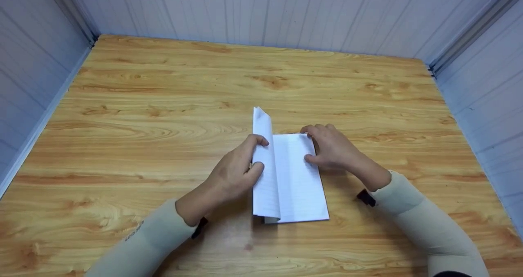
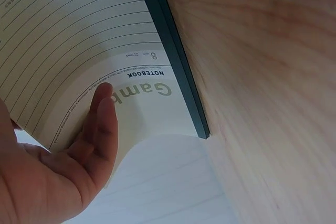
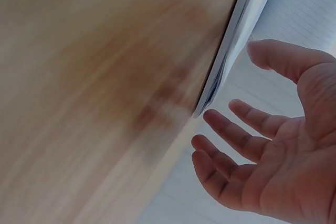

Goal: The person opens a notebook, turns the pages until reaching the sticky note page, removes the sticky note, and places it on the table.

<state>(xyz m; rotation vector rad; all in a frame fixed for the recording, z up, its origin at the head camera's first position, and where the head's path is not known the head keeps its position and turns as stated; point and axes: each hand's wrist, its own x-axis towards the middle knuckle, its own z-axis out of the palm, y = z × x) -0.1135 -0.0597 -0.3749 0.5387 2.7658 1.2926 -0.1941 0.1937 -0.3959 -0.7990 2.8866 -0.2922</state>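
A notebook point(image 1: 300, 187) with lined white pages lies open on the table. Its left part stands raised, and my left hand point(image 1: 235, 173) grips this part, thumb and index finger on the page side. In the left wrist view the notebook's outer cover point(image 2: 79, 35) shows ruled lines, the print "NOTEBOOK" and a dark green spine point(image 2: 176, 51); fingers of the left hand point(image 2: 58, 171) lie against that cover. At the upper right corner of the flat pages is my right hand point(image 1: 333, 148), its thumb by the page edge. The right wrist view shows those fingers point(image 3: 236, 135) spread and loosely bent, holding nothing.
The wood-grain table point(image 1: 163, 105) extends around the notebook on all sides. Pale panelled walls point(image 1: 265, 15) border it at the back, left and right. Both forearms, in light sleeves point(image 1: 143, 240), come in from the near edge.
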